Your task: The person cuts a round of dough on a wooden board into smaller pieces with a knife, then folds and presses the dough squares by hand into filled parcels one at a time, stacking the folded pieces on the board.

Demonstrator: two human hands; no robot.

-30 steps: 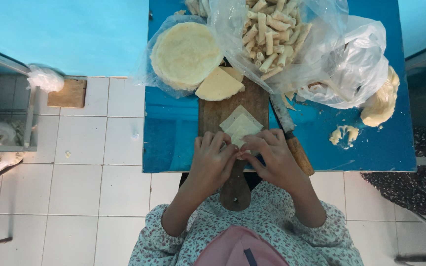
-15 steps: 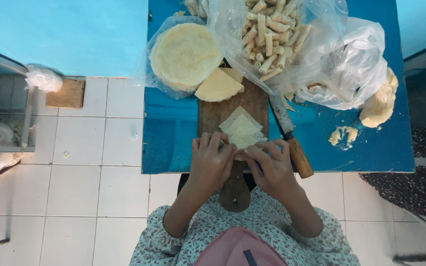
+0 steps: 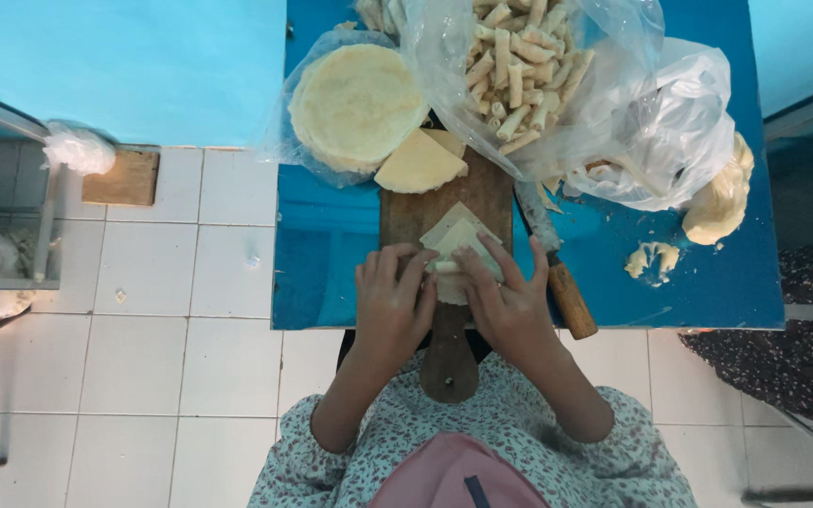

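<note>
Beyond the two hands lie one wooden board (image 3: 444, 202), one knife (image 3: 562, 282), two plastic bags and one round wrapper stack (image 3: 355, 103).

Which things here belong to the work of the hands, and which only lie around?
In use:
- left hand and right hand folding the wrapper sheet
- wooden cutting board
- round wrapper stack
- bag of finished rolls

Lying about:
- knife
- dough lump
- wooden block on the floor

hands (image 3: 454, 301) closer together, wrapper (image 3: 458, 240) folded further
</note>
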